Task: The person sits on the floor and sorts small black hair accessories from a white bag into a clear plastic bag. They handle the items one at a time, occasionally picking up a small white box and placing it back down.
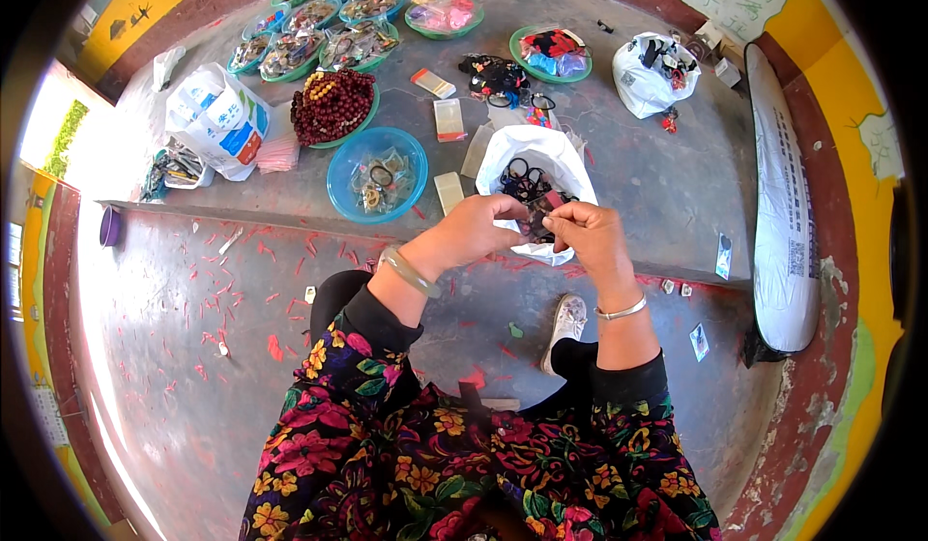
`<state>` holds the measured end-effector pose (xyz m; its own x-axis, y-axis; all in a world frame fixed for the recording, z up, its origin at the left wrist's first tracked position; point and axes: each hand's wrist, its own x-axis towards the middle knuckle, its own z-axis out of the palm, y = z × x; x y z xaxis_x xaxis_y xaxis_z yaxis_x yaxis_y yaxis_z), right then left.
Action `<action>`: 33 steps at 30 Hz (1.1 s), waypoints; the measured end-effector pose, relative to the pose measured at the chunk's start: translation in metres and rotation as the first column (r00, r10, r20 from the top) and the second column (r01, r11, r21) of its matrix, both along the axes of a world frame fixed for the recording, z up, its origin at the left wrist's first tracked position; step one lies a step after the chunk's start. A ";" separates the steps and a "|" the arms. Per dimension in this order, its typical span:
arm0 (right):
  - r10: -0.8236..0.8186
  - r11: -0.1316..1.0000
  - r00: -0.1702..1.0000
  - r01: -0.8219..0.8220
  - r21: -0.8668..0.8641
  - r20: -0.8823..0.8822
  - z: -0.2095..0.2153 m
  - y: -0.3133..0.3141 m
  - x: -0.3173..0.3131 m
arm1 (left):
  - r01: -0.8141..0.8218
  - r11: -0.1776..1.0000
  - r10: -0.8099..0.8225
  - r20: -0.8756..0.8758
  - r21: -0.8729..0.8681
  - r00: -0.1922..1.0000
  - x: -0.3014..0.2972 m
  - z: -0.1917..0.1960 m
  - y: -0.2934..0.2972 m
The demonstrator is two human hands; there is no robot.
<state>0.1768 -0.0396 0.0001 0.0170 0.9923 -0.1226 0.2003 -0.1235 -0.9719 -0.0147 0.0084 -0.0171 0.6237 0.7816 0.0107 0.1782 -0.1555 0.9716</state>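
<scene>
A white plastic bag (pixel 581 161) stands open in front of me, with black hair ties (pixel 523 175) inside. Over its near rim both my hands are close together. My right hand (pixel 592 236) pinches a small dark piece with a reddish tab (pixel 552 200) between thumb and fingertips. From the left, my left hand (pixel 469 232) reaches in with fingers and thumb curled toward the same spot; what they grip is partly hidden. To the left sits a blue plastic basin (pixel 340 191) holding small clear packets and a few rings.
Maroon beads (pixel 333 106) fill a green basin. Several basins of packets stand farther back, near a pink-packet basin (pixel 445 16). Another white bag (pixel 638 82) is at right. A long wrapped roll (pixel 783 203) leans by the wall. Red scraps litter the floor beyond the ledge edge.
</scene>
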 end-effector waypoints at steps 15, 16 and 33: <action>0.080 0.989 0.991 -0.066 -0.130 0.106 0.005 0.000 -0.005 | -0.075 0.980 0.044 -0.165 -0.185 0.985 0.009 0.004 -0.006; 0.083 0.989 0.983 -0.061 -0.136 0.167 0.007 -0.002 -0.006 | -0.036 0.995 0.016 -0.215 -0.088 0.976 0.009 0.004 -0.005; -0.212 0.852 0.872 -0.056 0.520 0.441 -0.001 -0.005 -0.021 | -0.081 0.990 0.052 -0.237 -0.114 0.970 0.007 -0.003 -0.002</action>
<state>0.1558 -0.0448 -0.0006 0.0188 0.9006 0.4343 0.6536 0.3176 -0.6869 -0.0076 0.0068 -0.0196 0.5441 0.8080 -0.2262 0.4075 -0.0188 0.9130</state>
